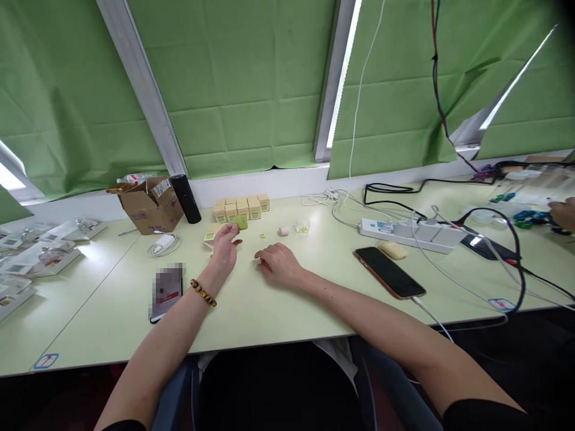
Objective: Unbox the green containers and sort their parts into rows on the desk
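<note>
Green blinds [242, 72] are hung behind the long, pale worktop [251, 317]. On its far left side, an open cardboard box [155, 206] is set close to the wall, with a black cylinder [185, 200] stood upright beside it. To the right, cables are plugged into a white power strip [372, 228], and a dark phone [389, 272] is laid face up in front of it.

The right hand [282, 266] is rested on the worktop with its fingers loosely curled; nothing is seen in it, but its underside is hidden, so whether anything is held there cannot be told. The left hand [223, 245] is raised slightly, its fingertips pinched on a small green piece [241, 223], which is held in front of a cluster of small cartons [243, 208]. An opened little box [209, 237] is partly covered by that hand.

A clear container [302, 225] and a smaller pale pink item [284, 230] are placed further right. The green piece is probably best pinched lightly by its edge, kept low and steadied by the right hand. A tiny gold-coloured bit [262, 236] lies between the hands and the cartons; it is easily brushed away, so sleeves and knuckles should be kept off it.
</note>
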Demonstrator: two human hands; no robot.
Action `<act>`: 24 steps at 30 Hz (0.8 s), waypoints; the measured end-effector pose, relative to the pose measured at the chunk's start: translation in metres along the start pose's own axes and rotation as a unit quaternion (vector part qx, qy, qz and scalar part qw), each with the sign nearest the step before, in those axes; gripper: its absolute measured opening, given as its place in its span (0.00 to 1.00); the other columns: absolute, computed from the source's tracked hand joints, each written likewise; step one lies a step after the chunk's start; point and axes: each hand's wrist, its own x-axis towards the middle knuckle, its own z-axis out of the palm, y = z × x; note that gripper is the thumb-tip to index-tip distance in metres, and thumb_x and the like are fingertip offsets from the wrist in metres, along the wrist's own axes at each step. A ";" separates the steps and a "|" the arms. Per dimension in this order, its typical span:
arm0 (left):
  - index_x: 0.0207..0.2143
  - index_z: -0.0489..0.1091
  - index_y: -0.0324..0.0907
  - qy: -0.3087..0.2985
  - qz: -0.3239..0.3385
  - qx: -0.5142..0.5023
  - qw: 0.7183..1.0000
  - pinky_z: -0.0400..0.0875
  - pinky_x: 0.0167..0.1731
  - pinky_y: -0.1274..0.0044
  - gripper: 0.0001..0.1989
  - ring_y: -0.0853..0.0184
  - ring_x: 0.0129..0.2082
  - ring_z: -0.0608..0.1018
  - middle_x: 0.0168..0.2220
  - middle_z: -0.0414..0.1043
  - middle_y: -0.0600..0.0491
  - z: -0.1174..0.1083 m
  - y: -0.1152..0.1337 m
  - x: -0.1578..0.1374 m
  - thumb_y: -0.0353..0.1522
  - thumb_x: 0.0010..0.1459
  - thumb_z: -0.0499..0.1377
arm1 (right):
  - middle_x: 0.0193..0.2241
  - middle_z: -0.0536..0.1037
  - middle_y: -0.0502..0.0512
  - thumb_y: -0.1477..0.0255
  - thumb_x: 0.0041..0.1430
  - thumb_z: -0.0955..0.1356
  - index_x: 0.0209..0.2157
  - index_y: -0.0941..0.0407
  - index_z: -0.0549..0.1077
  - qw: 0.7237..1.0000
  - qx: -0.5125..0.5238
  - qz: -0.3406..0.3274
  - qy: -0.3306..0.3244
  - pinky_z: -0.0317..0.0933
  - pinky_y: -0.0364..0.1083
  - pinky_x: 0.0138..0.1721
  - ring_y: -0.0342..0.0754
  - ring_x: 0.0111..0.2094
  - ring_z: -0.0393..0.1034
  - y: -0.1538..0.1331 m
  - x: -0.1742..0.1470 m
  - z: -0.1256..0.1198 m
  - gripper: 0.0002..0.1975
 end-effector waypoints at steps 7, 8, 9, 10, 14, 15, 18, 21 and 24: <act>0.35 0.70 0.43 -0.085 -0.032 -0.148 0.985 0.75 0.53 0.68 0.06 0.63 0.46 0.83 0.42 0.81 0.49 0.008 0.008 -0.004 0.29 0.63 0.66 | 0.38 0.85 0.58 0.73 0.66 0.70 0.47 0.57 0.80 1.000 0.003 0.001 -0.005 0.60 0.51 0.49 0.52 0.40 0.77 0.002 0.000 -0.001 0.10; 0.35 0.71 0.42 -0.089 -0.032 -0.158 0.983 0.75 0.57 0.67 0.05 0.62 0.49 0.84 0.44 0.82 0.48 0.009 0.008 -0.005 0.28 0.63 0.66 | 0.38 0.85 0.58 0.73 0.66 0.69 0.47 0.57 0.80 1.000 0.004 -0.001 -0.004 0.60 0.51 0.49 0.52 0.40 0.77 0.003 0.000 -0.001 0.10; 0.36 0.72 0.42 -0.092 -0.032 -0.164 0.982 0.74 0.59 0.66 0.05 0.62 0.50 0.83 0.45 0.82 0.47 0.009 0.009 -0.006 0.28 0.64 0.66 | 0.38 0.85 0.58 0.73 0.66 0.69 0.47 0.57 0.80 1.000 0.004 -0.003 -0.005 0.60 0.51 0.49 0.52 0.40 0.77 0.003 0.000 -0.001 0.10; 0.37 0.72 0.42 -0.096 -0.033 -0.166 0.981 0.74 0.60 0.65 0.04 0.61 0.51 0.83 0.47 0.82 0.46 0.010 0.009 -0.007 0.28 0.64 0.65 | 0.38 0.85 0.59 0.73 0.66 0.69 0.47 0.57 0.80 1.000 0.004 -0.006 -0.005 0.60 0.51 0.49 0.52 0.40 0.77 0.003 0.000 -0.001 0.10; 0.38 0.74 0.41 -0.106 -0.026 -0.139 0.984 0.75 0.60 0.63 0.05 0.59 0.52 0.83 0.47 0.82 0.45 0.007 0.007 -0.004 0.31 0.63 0.67 | 0.39 0.85 0.58 0.73 0.66 0.69 0.46 0.57 0.80 1.000 0.004 -0.011 -0.003 0.61 0.51 0.50 0.53 0.40 0.77 0.003 0.000 -0.001 0.10; 0.38 0.74 0.41 -0.104 -0.020 -0.117 0.987 0.76 0.58 0.63 0.06 0.58 0.51 0.83 0.47 0.82 0.45 0.005 0.007 -0.002 0.32 0.62 0.68 | 0.39 0.85 0.58 0.73 0.66 0.69 0.46 0.57 0.80 1.000 0.005 -0.010 -0.003 0.61 0.51 0.50 0.53 0.40 0.77 0.003 0.000 -0.001 0.09; 0.37 0.76 0.40 -0.064 0.017 0.041 0.997 0.79 0.50 0.61 0.08 0.57 0.44 0.84 0.41 0.81 0.45 -0.004 0.007 0.011 0.35 0.59 0.68 | 0.39 0.85 0.59 0.73 0.66 0.69 0.46 0.57 0.80 1.000 0.007 -0.009 -0.004 0.61 0.51 0.49 0.53 0.40 0.77 0.003 -0.001 -0.001 0.09; 0.33 0.78 0.41 -0.001 0.126 0.309 0.942 0.76 0.50 0.58 0.05 0.55 0.44 0.80 0.41 0.80 0.45 -0.015 0.009 0.026 0.34 0.57 0.67 | 0.40 0.85 0.58 0.73 0.66 0.69 0.46 0.57 0.80 1.000 0.008 -0.009 -0.003 0.61 0.51 0.49 0.53 0.41 0.77 0.002 -0.001 -0.001 0.09; 0.26 0.77 0.44 -0.032 0.226 0.477 0.849 0.66 0.60 0.55 0.06 0.50 0.51 0.75 0.41 0.79 0.44 -0.023 0.009 0.036 0.31 0.56 0.65 | 0.42 0.85 0.58 0.73 0.67 0.69 0.46 0.57 0.80 1.000 0.007 -0.012 -0.007 0.61 0.51 0.50 0.53 0.43 0.77 0.001 0.000 -0.001 0.09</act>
